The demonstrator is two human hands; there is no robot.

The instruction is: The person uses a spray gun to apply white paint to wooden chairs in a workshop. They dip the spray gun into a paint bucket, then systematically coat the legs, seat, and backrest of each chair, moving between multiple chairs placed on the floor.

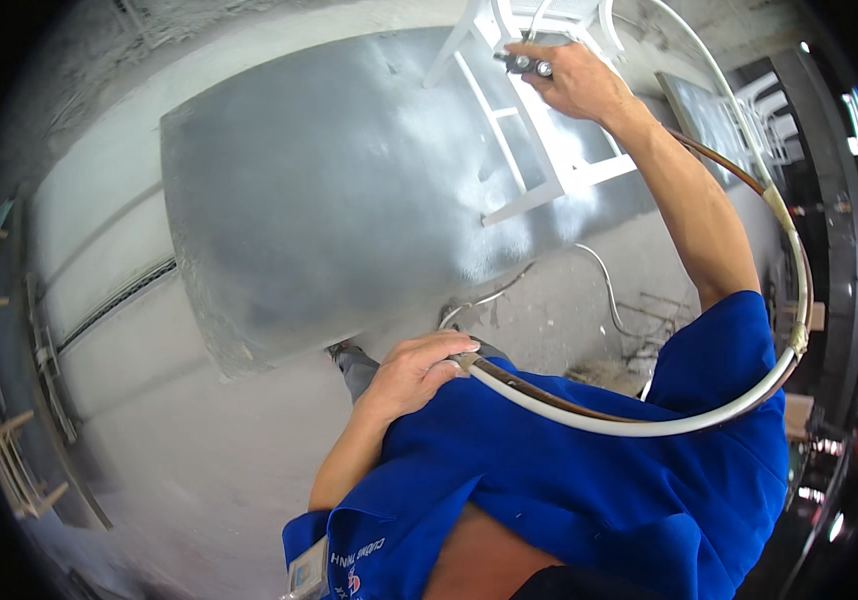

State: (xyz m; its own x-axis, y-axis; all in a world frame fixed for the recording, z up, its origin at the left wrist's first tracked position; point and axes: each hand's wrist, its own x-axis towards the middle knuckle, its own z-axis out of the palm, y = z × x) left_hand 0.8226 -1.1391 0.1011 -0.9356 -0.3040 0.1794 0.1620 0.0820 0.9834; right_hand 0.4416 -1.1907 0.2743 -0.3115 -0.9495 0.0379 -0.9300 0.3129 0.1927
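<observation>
My right hand [589, 88] is stretched far forward, its fingers wrapped round a spray gun [523, 65] with dark metal fittings. Just beyond and under it, a white chair [552, 160] lies tipped over on a grey, paint-dusted table [309, 190]. The gun is held over the chair, apart from it as far as I can see. Close to my waist, my left hand [414, 372] grips a white hose [599, 427] and a brown one bundled with it. These hoses loop round my right side and up past my right arm. The gun's handle is hidden by my fingers.
Another board [697, 115] and several white chairs [771, 115] stand at the far right. A thin white hose [609, 285] trails over the floor beside the table. Bare wooden frames [21, 470] stand along the left edge.
</observation>
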